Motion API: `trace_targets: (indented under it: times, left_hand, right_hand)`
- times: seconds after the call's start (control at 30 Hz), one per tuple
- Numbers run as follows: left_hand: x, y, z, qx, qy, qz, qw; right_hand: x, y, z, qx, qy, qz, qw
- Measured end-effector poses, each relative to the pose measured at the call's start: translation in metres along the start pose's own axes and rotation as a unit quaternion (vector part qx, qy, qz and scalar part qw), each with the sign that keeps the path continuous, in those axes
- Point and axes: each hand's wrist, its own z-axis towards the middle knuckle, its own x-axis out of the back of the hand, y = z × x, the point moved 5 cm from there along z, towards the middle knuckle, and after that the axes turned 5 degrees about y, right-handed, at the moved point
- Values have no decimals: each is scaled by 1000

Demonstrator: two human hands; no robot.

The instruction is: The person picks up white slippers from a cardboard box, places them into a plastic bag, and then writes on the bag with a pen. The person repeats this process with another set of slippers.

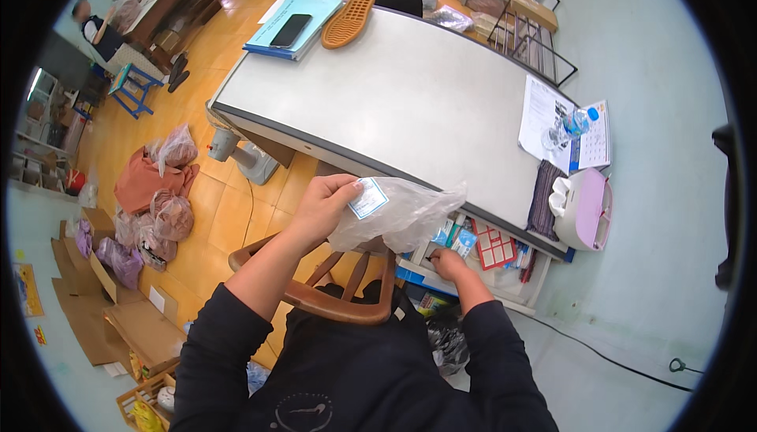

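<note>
near the front of the counter (378,93) i see a wooden chair (337,307) and open drawer (538,284); there my left grip (322,205) pinches a crumpled translucent bag (404,215); my right grip's (449,264) hold i can't tell.

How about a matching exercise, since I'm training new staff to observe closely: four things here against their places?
Things:
1. clear plastic bag
2. phone
3. red-and-white gridded item
4. blue stool

Places:
A. inside the open drawer
B. on the light-blue stack
C. on the tiled floor
D. in the left hand

Right pairs: 1-D, 2-B, 3-A, 4-C.
</note>
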Motion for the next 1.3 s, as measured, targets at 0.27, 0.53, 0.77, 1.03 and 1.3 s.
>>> trace_targets:
  times: [0.27,0.53,0.77,1.03,1.3]
  left_hand:
    - [3,1,10,-75,-2,61,995]
    - [-36,-3,55,-121,-17,149,981]
    - [-96,-47,135,-198,40,364,909]
    - [-116,-105,180,-237,113,462,847]
    - [-101,-106,180,-296,133,379,867]
  right_hand:
    - [96,-16,-52,69,321,405,853]
    - [267,-50,-122,203,441,681,548]
    - [301,-68,-93,196,414,664,591]
    - [222,-81,31,142,294,708,626]
    - [171,-74,108,121,319,543,767]
